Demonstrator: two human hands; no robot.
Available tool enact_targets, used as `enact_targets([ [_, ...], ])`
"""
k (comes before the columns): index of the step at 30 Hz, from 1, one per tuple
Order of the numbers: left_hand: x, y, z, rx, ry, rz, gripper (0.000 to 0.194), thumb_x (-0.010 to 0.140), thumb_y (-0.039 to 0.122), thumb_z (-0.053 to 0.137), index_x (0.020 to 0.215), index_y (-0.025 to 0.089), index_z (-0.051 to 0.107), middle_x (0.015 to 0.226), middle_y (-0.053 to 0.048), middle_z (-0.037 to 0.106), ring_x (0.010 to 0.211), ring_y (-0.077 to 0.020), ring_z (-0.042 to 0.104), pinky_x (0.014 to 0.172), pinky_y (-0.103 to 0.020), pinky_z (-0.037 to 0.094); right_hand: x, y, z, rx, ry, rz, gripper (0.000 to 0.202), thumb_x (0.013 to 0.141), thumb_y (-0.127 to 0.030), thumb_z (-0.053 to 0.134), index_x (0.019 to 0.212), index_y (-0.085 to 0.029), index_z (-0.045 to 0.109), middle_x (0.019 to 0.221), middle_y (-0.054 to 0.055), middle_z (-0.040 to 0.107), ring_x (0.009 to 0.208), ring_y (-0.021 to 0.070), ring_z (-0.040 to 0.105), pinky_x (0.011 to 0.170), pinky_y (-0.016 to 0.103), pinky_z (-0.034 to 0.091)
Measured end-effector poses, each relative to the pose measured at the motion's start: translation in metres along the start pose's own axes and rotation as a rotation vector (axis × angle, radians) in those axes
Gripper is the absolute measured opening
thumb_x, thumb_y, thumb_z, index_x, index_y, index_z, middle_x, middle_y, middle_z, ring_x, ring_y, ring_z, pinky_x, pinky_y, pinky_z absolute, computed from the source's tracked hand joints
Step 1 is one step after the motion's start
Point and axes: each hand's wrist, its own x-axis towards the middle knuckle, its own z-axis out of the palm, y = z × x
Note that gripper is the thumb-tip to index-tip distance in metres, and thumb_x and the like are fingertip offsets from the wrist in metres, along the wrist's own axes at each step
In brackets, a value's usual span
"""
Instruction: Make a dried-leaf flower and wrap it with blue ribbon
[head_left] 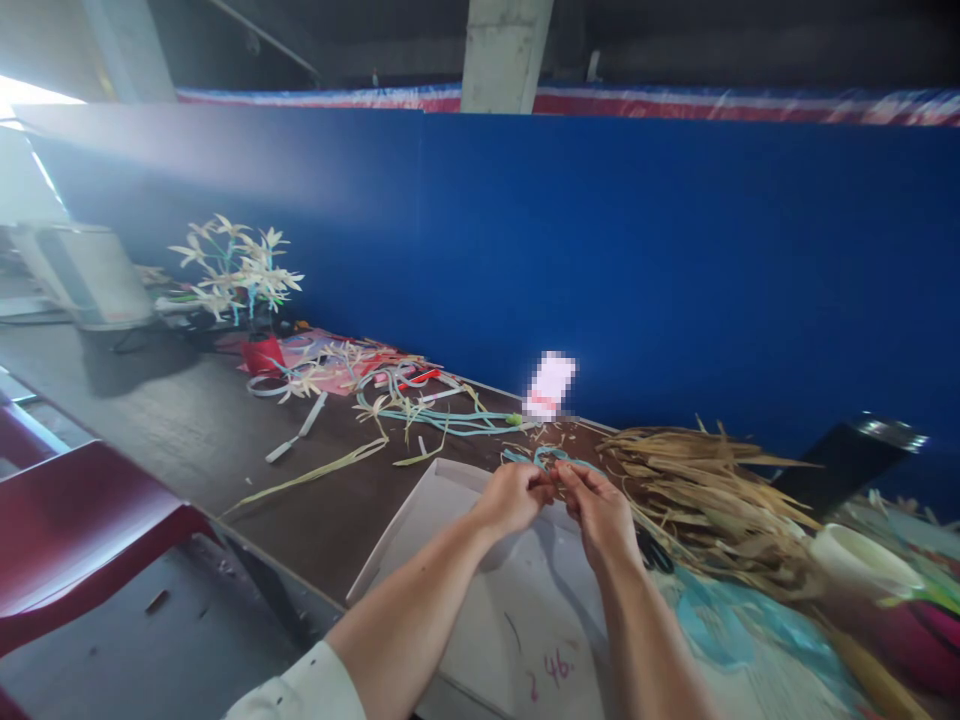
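Observation:
My left hand (516, 497) and my right hand (598, 502) meet over the far end of a shallow white box lid (495, 610). Fingers on both hands are pinched together. Whatever lies between the fingertips is too small and hidden to name. Light blue strips (541, 457) show just beyond the fingertips; I cannot tell whether they are held. To the right of my right hand lies a heap of dried tan leaves (712, 490). A dark looped object (655, 552) sits beside my right wrist.
Pale artificial flowers (244, 265) stand in a red pot (262, 355). Pale blue tubing (450, 420) and cut strips litter the brown table (330, 525). A black cylinder (844, 465) and a white cup (866, 560) are right, a red chair (90, 530) left. A blue partition (637, 260) rises behind.

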Motion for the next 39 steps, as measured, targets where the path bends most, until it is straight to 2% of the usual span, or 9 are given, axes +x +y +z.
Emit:
enact_targets([
  [3, -0.0006, 0.0022, 0.0007, -0.005, -0.004, 0.012, 0.019, 0.075, 0.026, 0.050, 0.068, 0.015, 0.064, 0.069, -0.001, 0.066, 0.065, -0.0126, 0.058, 0.059, -0.021, 0.037, 0.0010, 0.0010, -0.0004, 0.020, 0.015, 0.002, 0.038, 0.058, -0.042, 0.076, 0.084, -0.015, 0.070, 0.062, 0.001, 0.061, 0.041, 0.0038, 0.029, 0.038, 0.020, 0.017],
  [8, -0.0025, 0.0069, -0.0011, 0.080, 0.002, 0.045, 0.020, 0.077, 0.023, 0.047, 0.069, 0.016, 0.064, 0.071, -0.001, 0.066, 0.068, -0.0132, 0.058, 0.061, -0.021, 0.037, 0.0005, 0.0001, 0.0001, 0.090, 0.009, 0.037, 0.030, 0.054, -0.038, 0.078, 0.072, -0.016, 0.068, 0.062, 0.000, 0.060, 0.040, 0.0029, 0.030, 0.038, 0.020, 0.017],
  [15, -0.0041, 0.0090, -0.0021, 0.128, 0.007, 0.070, 0.023, 0.079, 0.025, 0.047, 0.070, 0.016, 0.066, 0.073, -0.003, 0.066, 0.069, -0.0136, 0.057, 0.062, -0.022, 0.037, -0.0008, -0.0020, 0.0019, 0.132, 0.026, 0.090, 0.034, 0.053, -0.038, 0.080, 0.076, -0.016, 0.069, 0.066, 0.002, 0.062, 0.040, 0.0020, 0.029, 0.035, 0.018, 0.017],
  [22, -0.0020, 0.0041, -0.0005, 0.008, -0.037, -0.004, 0.024, 0.077, 0.034, 0.052, 0.077, 0.017, 0.068, 0.073, -0.001, 0.067, 0.069, -0.0135, 0.058, 0.061, -0.021, 0.037, -0.0017, -0.0036, 0.0003, 0.126, 0.031, 0.108, 0.034, 0.053, -0.037, 0.079, 0.078, -0.016, 0.069, 0.069, 0.003, 0.064, 0.041, 0.0014, 0.029, 0.035, 0.017, 0.018],
  [26, -0.0010, 0.0026, 0.0003, -0.010, 0.008, -0.046, 0.027, 0.072, 0.039, 0.058, 0.079, 0.015, 0.069, 0.075, -0.002, 0.067, 0.070, -0.0146, 0.059, 0.059, -0.021, 0.037, -0.0030, -0.0049, 0.0007, 0.079, 0.021, 0.105, 0.033, 0.054, -0.038, 0.079, 0.077, -0.016, 0.069, 0.064, 0.002, 0.062, 0.041, 0.0026, 0.030, 0.036, 0.018, 0.018],
  [30, -0.0004, 0.0023, 0.0000, -0.033, 0.047, -0.068, 0.025, 0.073, 0.037, 0.056, 0.073, 0.014, 0.067, 0.067, -0.002, 0.065, 0.064, -0.0132, 0.056, 0.058, -0.021, 0.036, -0.0031, -0.0040, 0.0029, 0.066, 0.000, 0.077, 0.033, 0.054, -0.038, 0.079, 0.075, -0.015, 0.069, 0.063, 0.002, 0.062, 0.040, 0.0024, 0.029, 0.036, 0.019, 0.017],
  [34, 0.0001, 0.0024, -0.0004, -0.065, 0.032, -0.060, 0.021, 0.072, 0.031, 0.054, 0.068, 0.014, 0.066, 0.064, -0.001, 0.064, 0.060, -0.0115, 0.053, 0.058, -0.021, 0.036, -0.0024, -0.0026, 0.0042, 0.090, 0.002, 0.060, 0.032, 0.054, -0.038, 0.079, 0.075, -0.016, 0.070, 0.062, 0.002, 0.062, 0.039, 0.0023, 0.028, 0.036, 0.019, 0.015],
  [39, 0.0014, -0.0006, 0.0005, -0.083, 0.012, -0.081, 0.023, 0.072, 0.033, 0.054, 0.067, 0.014, 0.066, 0.061, -0.001, 0.061, 0.059, -0.0115, 0.051, 0.056, -0.021, 0.035, -0.0033, -0.0033, 0.0045, 0.139, -0.020, 0.070, 0.031, 0.053, -0.035, 0.079, 0.075, -0.015, 0.069, 0.062, 0.002, 0.061, 0.040, 0.0025, 0.027, 0.036, 0.019, 0.013],
])
